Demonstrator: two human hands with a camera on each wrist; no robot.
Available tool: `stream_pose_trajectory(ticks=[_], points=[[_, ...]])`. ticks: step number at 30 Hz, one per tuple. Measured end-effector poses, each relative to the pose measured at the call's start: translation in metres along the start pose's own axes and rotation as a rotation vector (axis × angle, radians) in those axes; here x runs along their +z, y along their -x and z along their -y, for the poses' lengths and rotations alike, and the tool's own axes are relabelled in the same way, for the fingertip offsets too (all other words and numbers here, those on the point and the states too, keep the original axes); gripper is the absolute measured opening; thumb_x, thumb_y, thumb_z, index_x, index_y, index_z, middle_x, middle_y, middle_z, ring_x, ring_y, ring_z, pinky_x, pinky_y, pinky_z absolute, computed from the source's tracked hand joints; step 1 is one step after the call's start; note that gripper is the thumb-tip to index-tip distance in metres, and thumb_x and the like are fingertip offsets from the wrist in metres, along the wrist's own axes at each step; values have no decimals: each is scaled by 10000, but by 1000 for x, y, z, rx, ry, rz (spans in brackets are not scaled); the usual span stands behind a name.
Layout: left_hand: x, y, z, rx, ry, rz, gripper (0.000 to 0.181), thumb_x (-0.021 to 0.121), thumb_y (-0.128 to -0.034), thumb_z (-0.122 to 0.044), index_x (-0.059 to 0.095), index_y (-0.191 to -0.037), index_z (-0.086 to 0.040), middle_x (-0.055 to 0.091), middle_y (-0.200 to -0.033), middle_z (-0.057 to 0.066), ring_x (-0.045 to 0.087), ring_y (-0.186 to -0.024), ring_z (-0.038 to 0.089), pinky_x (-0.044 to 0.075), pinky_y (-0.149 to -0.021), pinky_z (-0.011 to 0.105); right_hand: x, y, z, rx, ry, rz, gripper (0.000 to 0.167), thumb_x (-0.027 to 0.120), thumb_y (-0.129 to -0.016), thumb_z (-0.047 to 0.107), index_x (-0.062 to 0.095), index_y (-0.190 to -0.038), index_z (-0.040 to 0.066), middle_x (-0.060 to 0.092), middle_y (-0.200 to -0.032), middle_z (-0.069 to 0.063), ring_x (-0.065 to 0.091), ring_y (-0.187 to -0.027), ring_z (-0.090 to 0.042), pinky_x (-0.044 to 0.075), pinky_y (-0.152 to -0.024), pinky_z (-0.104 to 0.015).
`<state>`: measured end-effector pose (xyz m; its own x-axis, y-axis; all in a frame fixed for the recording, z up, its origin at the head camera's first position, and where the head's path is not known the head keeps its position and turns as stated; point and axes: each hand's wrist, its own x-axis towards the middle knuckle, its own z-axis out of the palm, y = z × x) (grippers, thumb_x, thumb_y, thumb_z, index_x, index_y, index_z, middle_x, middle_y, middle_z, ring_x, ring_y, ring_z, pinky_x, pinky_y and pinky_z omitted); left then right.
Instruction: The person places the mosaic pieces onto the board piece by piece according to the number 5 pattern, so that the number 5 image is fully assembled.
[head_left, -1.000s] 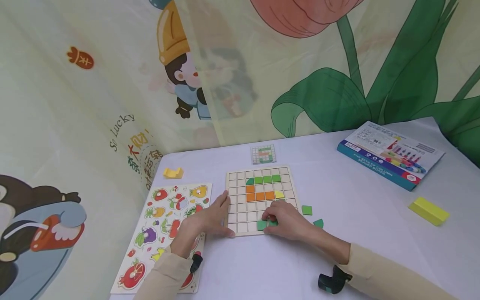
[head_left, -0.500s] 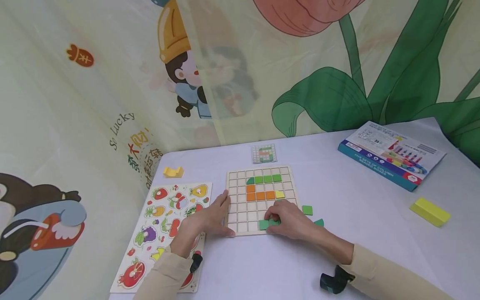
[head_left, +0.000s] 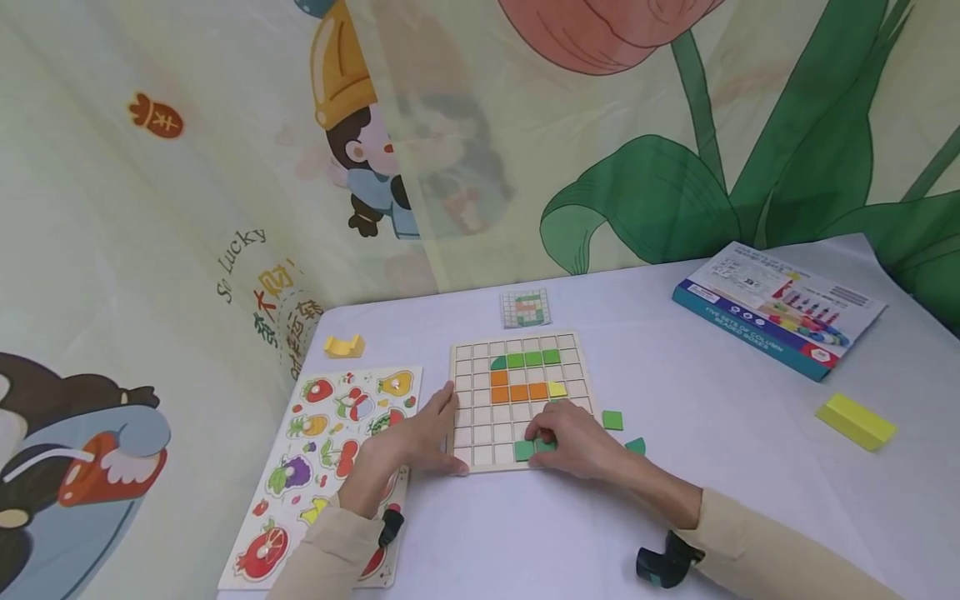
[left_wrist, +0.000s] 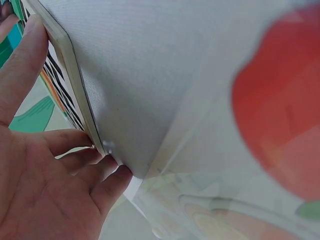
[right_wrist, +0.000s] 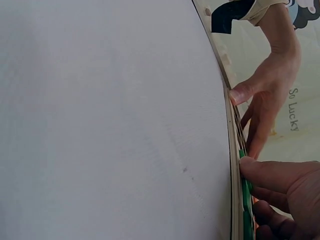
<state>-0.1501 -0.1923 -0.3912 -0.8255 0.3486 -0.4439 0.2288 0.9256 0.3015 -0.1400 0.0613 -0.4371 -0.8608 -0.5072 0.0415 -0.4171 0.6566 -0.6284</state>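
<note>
A wooden grid board [head_left: 482,415] lies on the table, with green, orange and yellow tiles set in some cells. My left hand [head_left: 420,437] rests against its left edge, fingers fairly straight along the side and thumb at the near corner. The left wrist view shows that hand [left_wrist: 50,185] touching the board's edge. Over the near row, my right hand [head_left: 577,442] has curled fingers and pinches a green square tile [head_left: 545,447]. Another green tile [head_left: 523,451] lies just left of it. In the right wrist view, the thumb touches a green tile [right_wrist: 246,192]; the fingertips are partly hidden.
A small pattern card [head_left: 526,308] lies behind the board. A fruit puzzle board [head_left: 300,492] is under my left forearm. Right of the grid are a loose green square [head_left: 612,420] and a rounded green piece [head_left: 637,447]. Farther right sit a yellow block [head_left: 857,422] and a box [head_left: 780,308].
</note>
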Motion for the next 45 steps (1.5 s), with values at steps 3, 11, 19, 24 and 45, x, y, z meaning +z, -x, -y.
stream_pose_trajectory(ticks=[3, 11, 19, 24, 45], points=[[1, 0, 0, -2, 3, 3, 1060, 797, -776, -399, 170, -1546, -30, 19, -1648, 106, 132, -1511, 285, 353, -1142, 442, -3, 4, -4, 3, 1, -3, 198, 810, -744, 195, 719, -920, 192, 460, -730, 91, 411, -795, -96, 340, -674, -217], [2, 0, 2, 12, -8, -2, 1054, 791, -780, -409, 175, -1543, -23, 26, -1647, 112, 126, -1512, 284, 340, -1151, 438, -38, 21, -31, 89, -13, 12, 249, 797, -779, 225, 718, -1009, 168, 515, -789, 60, 454, -831, -126, 369, -637, -223], [-1, 0, 1, 14, -16, 13, 1053, 788, -789, -395, 163, -1540, -2, 16, -1645, 121, 90, -1517, 278, 289, -1181, 425, -80, 50, -72, 143, 7, 116, 314, 801, -781, 284, 712, -1071, 205, 589, -888, 82, 501, -851, -121, 445, -658, -193], [-2, 0, 1, 8, -11, 12, 1054, 789, -786, -392, 162, -1541, -7, 10, -1646, 117, 88, -1518, 278, 295, -1177, 431, -87, 60, -87, 108, 35, 190, 323, 809, -769, 312, 708, -1073, 272, 584, -932, 120, 503, -899, -98, 478, -736, -193], [0, -2, 1, -2, -5, 14, 1057, 791, -783, -399, 163, -1545, -21, 12, -1648, 107, 92, -1518, 271, 304, -1173, 432, -74, 62, -86, 90, 81, 69, 188, 812, -767, 305, 684, -901, 271, 569, -859, 129, 489, -821, -60, 463, -689, -175]])
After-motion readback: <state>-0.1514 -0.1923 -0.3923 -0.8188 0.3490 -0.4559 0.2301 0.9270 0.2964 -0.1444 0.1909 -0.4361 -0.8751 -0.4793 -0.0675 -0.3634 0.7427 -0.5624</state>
